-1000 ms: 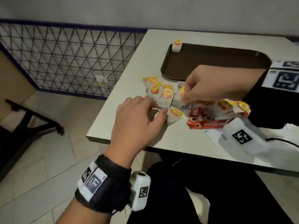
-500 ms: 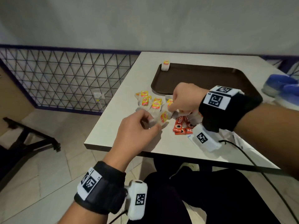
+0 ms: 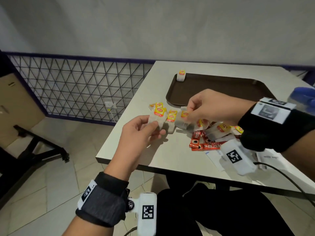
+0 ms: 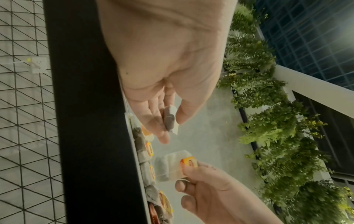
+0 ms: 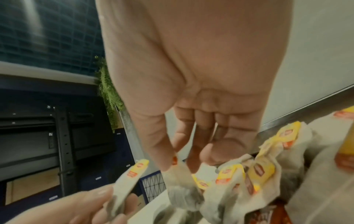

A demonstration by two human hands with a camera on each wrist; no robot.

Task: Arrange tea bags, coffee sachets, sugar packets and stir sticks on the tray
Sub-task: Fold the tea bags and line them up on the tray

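What changed: half a second ago both hands were down in the pile; now each has a bag lifted clear of the pale worktop.
Left hand: fingers pinching a white paper tea bag with a yellow tag.
Right hand: fingers pinching another tea bag by its tag.
Meaning: guessing these two go to the tray next, sorting has barely begun.
Dark brown plastic tray: one tea bag on its far-left rim.
Red coffee sachets: around three showing, still off the tray.
Loose tea bags: roughly eight, overlapping, can't count exactly.
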